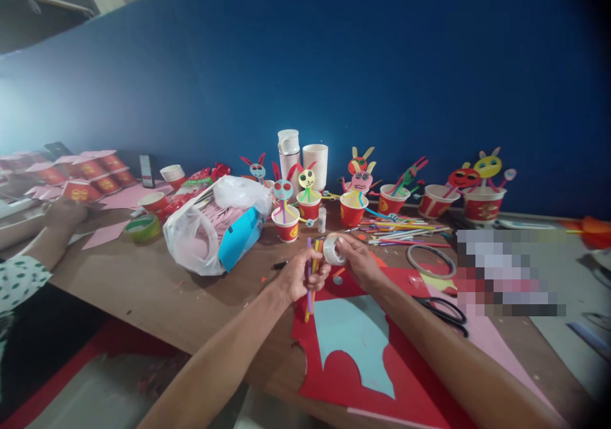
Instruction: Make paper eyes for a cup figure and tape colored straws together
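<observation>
My left hand [305, 274] is closed round a few thin sticks [310, 294], purple and yellow or orange, that look like straws or craft sticks and stand roughly upright. Close beside it, my right hand [359, 258] grips a roll of clear tape [334, 251] near the sticks' upper part. Whether a strip of tape joins the roll to the sticks cannot be made out. Beneath both hands lie a light blue paper with curved cut-outs [351, 333] and a larger red sheet [420, 378].
Paper cups with animal figures [286, 232] line the back by the blue wall. Loose coloured sticks [401, 230], a tape ring [432, 261] and black-handled scissors [446, 312] lie right. Left are a plastic bag [191, 244], green tape [142, 226] and another person's hand [64, 216].
</observation>
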